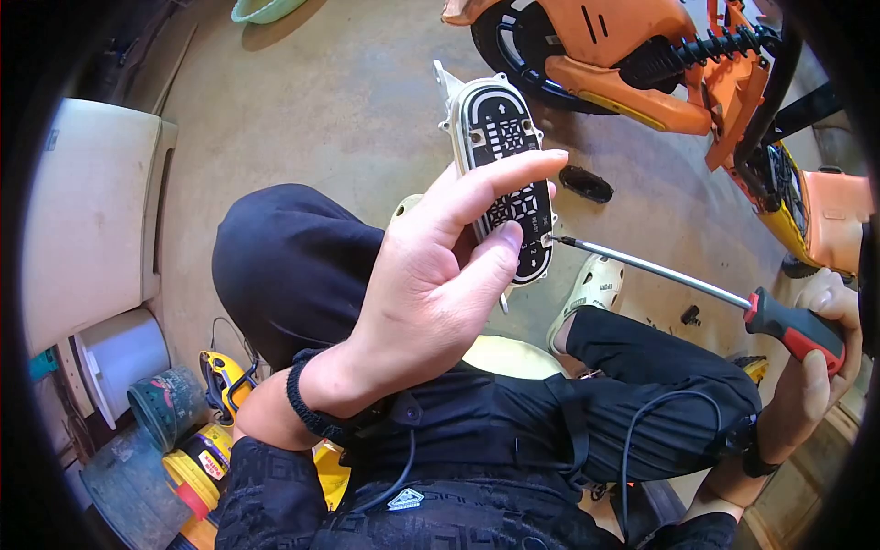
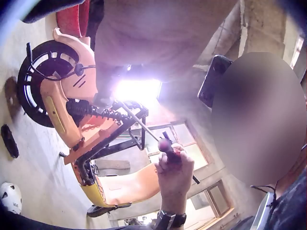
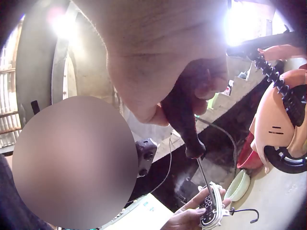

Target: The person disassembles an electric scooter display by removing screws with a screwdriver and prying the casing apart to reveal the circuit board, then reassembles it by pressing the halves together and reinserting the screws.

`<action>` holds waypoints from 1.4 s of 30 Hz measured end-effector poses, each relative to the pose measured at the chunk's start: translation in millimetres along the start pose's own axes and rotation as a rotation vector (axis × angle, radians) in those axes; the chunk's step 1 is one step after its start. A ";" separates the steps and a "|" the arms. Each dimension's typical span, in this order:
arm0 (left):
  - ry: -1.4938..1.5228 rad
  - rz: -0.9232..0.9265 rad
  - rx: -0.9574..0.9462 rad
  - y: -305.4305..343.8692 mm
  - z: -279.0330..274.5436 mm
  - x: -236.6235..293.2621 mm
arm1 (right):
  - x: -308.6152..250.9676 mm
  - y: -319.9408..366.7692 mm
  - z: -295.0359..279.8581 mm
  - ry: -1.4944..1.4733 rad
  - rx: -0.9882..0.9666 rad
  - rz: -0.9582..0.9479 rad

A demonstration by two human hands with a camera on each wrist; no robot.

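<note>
In the head view my left hand [image 1: 412, 275] holds up an oval digital display panel [image 1: 500, 115] with a black face and pale casing. Its thumb presses on the face and the index finger stretches across it. My right hand [image 1: 830, 316] grips the red and black handle of a screwdriver [image 1: 669, 274]. The shaft points left, with the dark tip right at a small tab on the panel's lower right edge. The right wrist view shows the screwdriver shaft [image 3: 205, 175] reaching down to the panel [image 3: 213, 211] in the left hand [image 3: 184, 218].
An orange motor scooter [image 1: 623, 55] stands at the upper right, its wheel and shock absorber exposed. A small black part [image 1: 587, 183] lies on the floor [image 1: 302, 119]. Buckets [image 1: 170, 403] and a white cabinet [image 1: 92, 220] are at left. A pale green basin [image 1: 264, 9] sits at the top.
</note>
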State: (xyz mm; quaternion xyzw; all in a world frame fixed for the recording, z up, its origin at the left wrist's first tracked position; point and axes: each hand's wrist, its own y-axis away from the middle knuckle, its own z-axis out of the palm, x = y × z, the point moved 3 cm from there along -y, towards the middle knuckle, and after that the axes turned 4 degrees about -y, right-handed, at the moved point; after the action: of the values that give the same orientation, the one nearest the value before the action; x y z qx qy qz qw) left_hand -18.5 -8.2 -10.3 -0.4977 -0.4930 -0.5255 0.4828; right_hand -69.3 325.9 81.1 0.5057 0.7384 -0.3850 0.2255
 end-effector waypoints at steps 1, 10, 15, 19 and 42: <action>-0.017 0.001 -0.004 0.0 0.0 0.0 | -1.4 0.2 1.9 -0.008 0.010 0.010; -0.082 0.013 0.003 1.1 1.4 -0.8 | -10.9 -4.1 15.1 -0.032 -0.027 -0.015; -0.222 0.037 0.005 1.7 0.8 -0.6 | -28.6 -1.7 30.9 0.007 -0.032 -0.133; -0.219 -0.001 0.037 1.9 1.1 -2.1 | -35.8 9.5 34.7 0.017 -0.047 -0.108; -0.269 0.000 0.056 2.7 0.8 -6.8 | -32.6 6.2 52.6 -0.099 -0.162 -0.215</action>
State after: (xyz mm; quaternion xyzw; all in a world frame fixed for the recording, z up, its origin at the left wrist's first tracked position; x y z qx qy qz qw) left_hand -15.5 -7.4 -17.0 -0.5498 -0.5680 -0.4401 0.4259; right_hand -53.9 266.5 70.9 0.3843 0.8049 -0.3705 0.2591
